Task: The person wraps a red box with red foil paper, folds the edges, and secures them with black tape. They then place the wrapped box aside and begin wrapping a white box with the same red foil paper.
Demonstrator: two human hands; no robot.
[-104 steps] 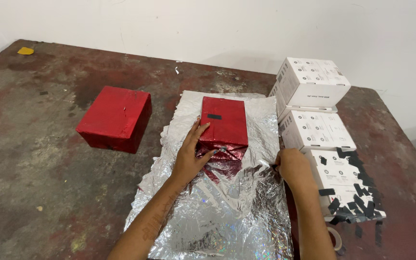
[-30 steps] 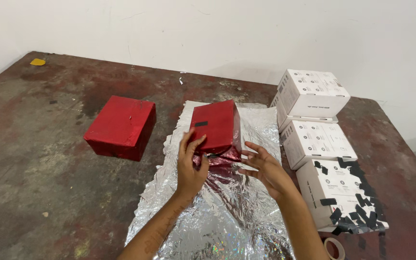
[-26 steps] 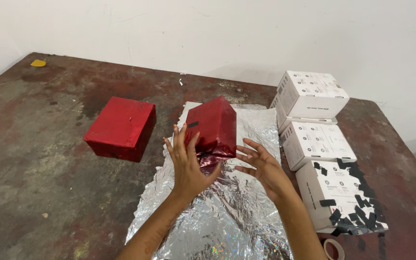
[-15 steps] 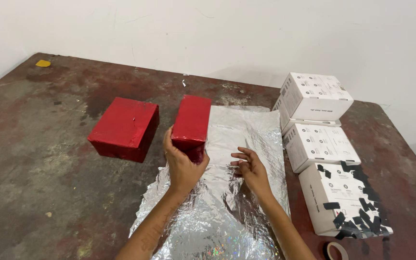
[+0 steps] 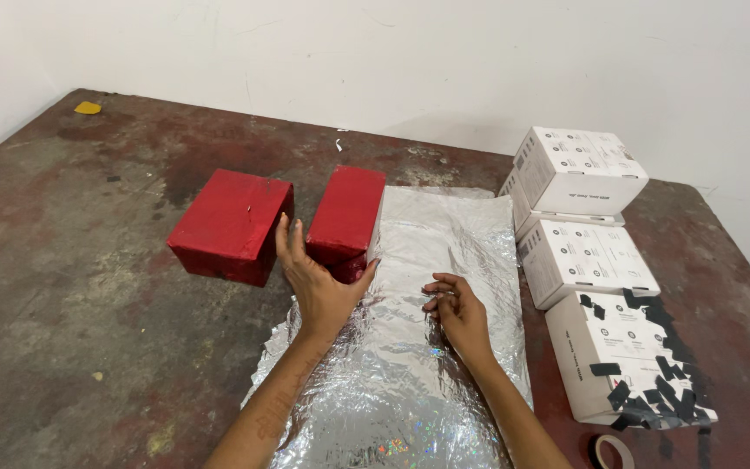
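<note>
We have the red box at the left edge of the silver foil sheet, just beside a second red box on the worn table. Our left hand grips its near end, fingers spread and clamped on it. Our right hand rests flat on the foil, fingers loosely curled, holding nothing. No foil is folded over either box yet. Three white cartons line the sheet's right side; the nearest carries black tape pieces.

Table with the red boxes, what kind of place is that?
Probably a plain workroom for wrapping or packing: a worn, stained table against a bare white wall, silver foil sheet spread out, stacked white cartons, a tape roll.
</note>
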